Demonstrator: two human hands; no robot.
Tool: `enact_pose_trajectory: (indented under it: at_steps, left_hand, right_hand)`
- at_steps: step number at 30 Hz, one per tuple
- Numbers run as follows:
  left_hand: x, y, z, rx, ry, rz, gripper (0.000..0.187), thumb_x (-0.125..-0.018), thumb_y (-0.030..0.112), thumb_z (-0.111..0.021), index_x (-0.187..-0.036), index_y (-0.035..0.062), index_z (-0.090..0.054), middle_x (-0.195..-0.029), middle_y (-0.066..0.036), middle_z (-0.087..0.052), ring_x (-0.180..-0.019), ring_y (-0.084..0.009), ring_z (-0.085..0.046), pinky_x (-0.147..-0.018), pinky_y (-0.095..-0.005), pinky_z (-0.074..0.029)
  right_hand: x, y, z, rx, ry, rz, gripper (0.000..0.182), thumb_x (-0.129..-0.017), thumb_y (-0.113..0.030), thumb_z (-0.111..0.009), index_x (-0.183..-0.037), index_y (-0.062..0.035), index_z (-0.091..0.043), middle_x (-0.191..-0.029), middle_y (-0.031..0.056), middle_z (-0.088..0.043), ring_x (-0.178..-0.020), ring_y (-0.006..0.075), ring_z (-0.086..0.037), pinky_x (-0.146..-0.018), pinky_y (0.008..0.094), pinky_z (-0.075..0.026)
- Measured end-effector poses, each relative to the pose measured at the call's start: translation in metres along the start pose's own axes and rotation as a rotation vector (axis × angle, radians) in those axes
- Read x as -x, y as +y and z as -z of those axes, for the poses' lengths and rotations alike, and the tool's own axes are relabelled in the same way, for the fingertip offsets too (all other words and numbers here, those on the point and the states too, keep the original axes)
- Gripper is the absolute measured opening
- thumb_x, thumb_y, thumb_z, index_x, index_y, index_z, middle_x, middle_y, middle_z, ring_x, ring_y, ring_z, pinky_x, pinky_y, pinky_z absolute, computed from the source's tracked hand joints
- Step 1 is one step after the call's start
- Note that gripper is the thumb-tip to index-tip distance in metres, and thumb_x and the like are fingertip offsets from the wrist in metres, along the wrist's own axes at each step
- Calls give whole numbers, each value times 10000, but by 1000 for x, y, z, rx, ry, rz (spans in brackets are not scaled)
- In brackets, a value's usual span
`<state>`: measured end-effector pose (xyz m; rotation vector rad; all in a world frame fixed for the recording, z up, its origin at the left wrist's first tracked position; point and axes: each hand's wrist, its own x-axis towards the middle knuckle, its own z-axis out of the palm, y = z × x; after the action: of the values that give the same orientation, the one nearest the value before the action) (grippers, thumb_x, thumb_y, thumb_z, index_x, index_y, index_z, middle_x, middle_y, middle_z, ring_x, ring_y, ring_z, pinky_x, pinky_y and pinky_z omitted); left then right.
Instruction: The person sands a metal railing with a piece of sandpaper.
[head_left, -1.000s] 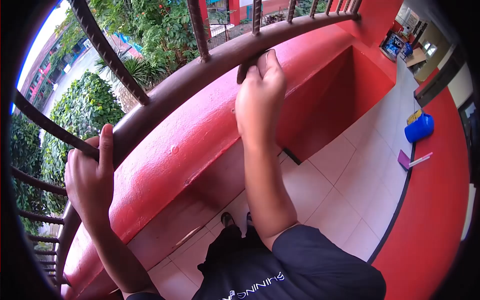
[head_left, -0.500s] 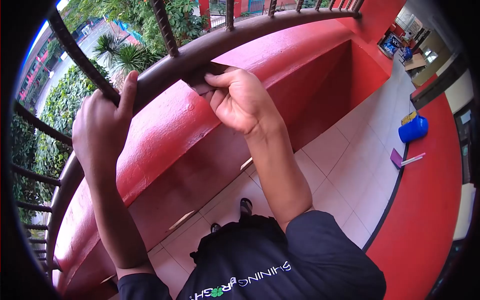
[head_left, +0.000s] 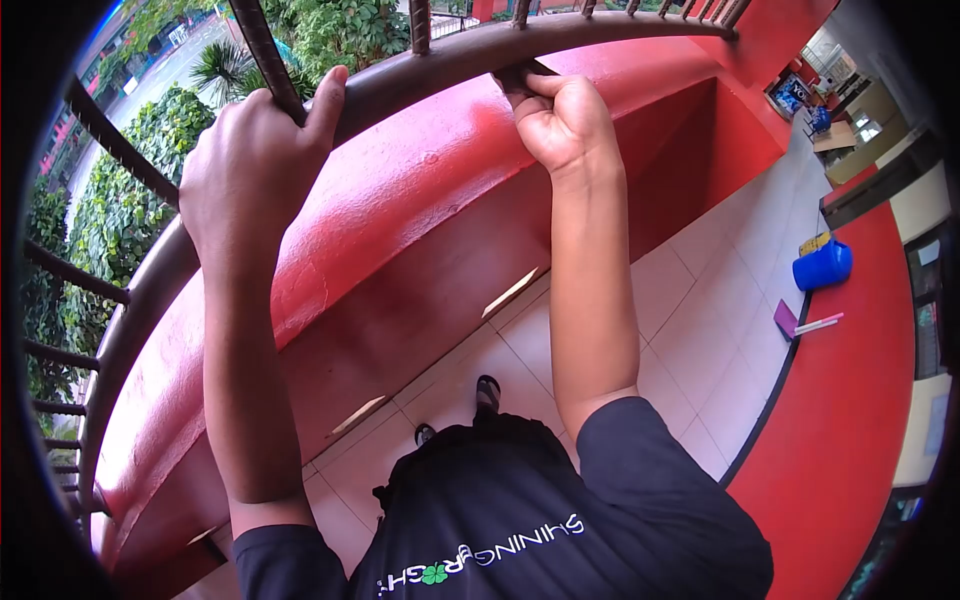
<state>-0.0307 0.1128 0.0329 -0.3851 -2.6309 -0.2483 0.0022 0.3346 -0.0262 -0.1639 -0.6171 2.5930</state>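
Observation:
My left hand [head_left: 245, 175] grips the dark brown metal railing [head_left: 410, 78], its fingers over the far side and its thumb along the top near an upright ribbed bar [head_left: 266, 50]. Farther along the same rail, my right hand [head_left: 570, 125] is closed on a dark brown sheet that looks like sandpaper [head_left: 514, 82]. The sheet is pressed against the underside of the rail, and part of it is hidden by the fingers. Just below runs a glossy red ledge [head_left: 400, 165].
Leafy plants [head_left: 130, 200] grow beyond the bars. Pale floor tiles [head_left: 680, 300] lie behind me. A blue container [head_left: 822, 266], a purple dustpan-like item [head_left: 785, 318] and pinkish-white sticks [head_left: 820, 325] are by a red surface [head_left: 830, 430] on the right.
My right hand has slid the sheet along the rail, up and to the right in view, away from my left hand. The view has shifted slightly; the left hand keeps its hold.

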Motion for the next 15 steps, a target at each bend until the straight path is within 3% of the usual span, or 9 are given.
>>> enact_pose_trajectory:
  at_steps: [1, 3, 5, 7, 8, 11, 12, 14, 15]
  left_hand:
    - [0, 0, -2, -16, 7, 3, 792, -950, 760, -455, -875, 32, -755, -881, -231, -712, -891, -413, -710, -814, -511, -550]
    - [-4, 0, 0, -34, 24, 5, 814, -956, 775, -429, -889, 29, -750, -887, -244, -704, -911, -418, -698, -830, -515, -537]
    - [-4, -2, 0, -16, -44, 3, 840, -947, 791, -423, -885, 18, -745, -897, -247, -701, -913, -418, -700, -833, -518, -539]
    - [-3, -1, 3, -15, -44, 2, 845, -946, 791, -423, -885, 13, -746, -919, -244, -703, -916, -421, -700, -834, -523, -540]
    - [-2, 1, 4, -23, -44, 5, 840, -947, 787, -427, -887, 13, -747, -927, -243, -705, -917, -422, -700, -835, -523, -540]
    - [1, 1, 3, -18, -41, 11, 829, -951, 778, -435, -891, 12, -747, -937, -241, -709, -918, -424, -699, -837, -523, -540]
    - [-2, 2, 3, -14, -22, 8, 822, -954, 772, -440, -891, 12, -746, -939, -241, -710, -919, -425, -699, -838, -524, -540]
    - [-4, -1, 0, -18, 26, -15, 791, -945, 757, -468, -887, 22, -754, -908, -231, -715, -893, -415, -712, -820, -511, -558]
    - [-2, -2, -2, -19, 69, -31, 760, -936, 742, -495, -883, 32, -763, -877, -222, -719, -867, -405, -725, -802, -497, -577]
  right_hand:
    - [-2, 3, -1, 23, 57, 35, 318, -1007, 77, -402, -1286, 211, -475, -1324, 301, -581, -1280, 362, -583, -1218, 446, -431]
    - [39, 50, -21, 135, -67, -256, 327, -998, 85, -403, -1295, 194, -486, -1309, 302, -589, -1284, 357, -577, -1224, 442, -421]
    - [45, 57, -20, 160, -208, -320, 337, -990, 91, -413, -1304, 180, -494, -1303, 301, -597, -1289, 355, -577, -1216, 436, -429]
    - [24, 30, -16, 79, -45, -244, 343, -1001, 83, -407, -1318, 194, -473, -1345, 307, -573, -1297, 361, -570, -1222, 449, -420]
    - [6, 19, -3, 53, -27, -114, 347, -1011, 81, -387, -1327, 206, -455, -1391, 315, -538, -1299, 366, -569, -1219, 464, -424]
    - [2, 17, -2, -36, 32, -6, 355, -1014, 82, -375, -1340, 203, -445, -1376, 306, -543, -1278, 364, -584, -1197, 452, -454]
    - [32, 40, -22, 78, 24, -123, 358, -1014, 73, -387, -1345, 194, -452, -1374, 305, -551, -1263, 355, -598, -1184, 439, -468]
    - [41, 62, -10, -122, -381, -397, 365, -996, 80, -410, -1342, 182, -469, -1367, 297, -566, -1252, 356, -608, -1181, 437, -469]
    - [43, 64, -16, 2, -213, -370, 371, -990, 85, -413, -1343, 181, -471, -1365, 292, -570, -1258, 357, -605, -1192, 439, -457]
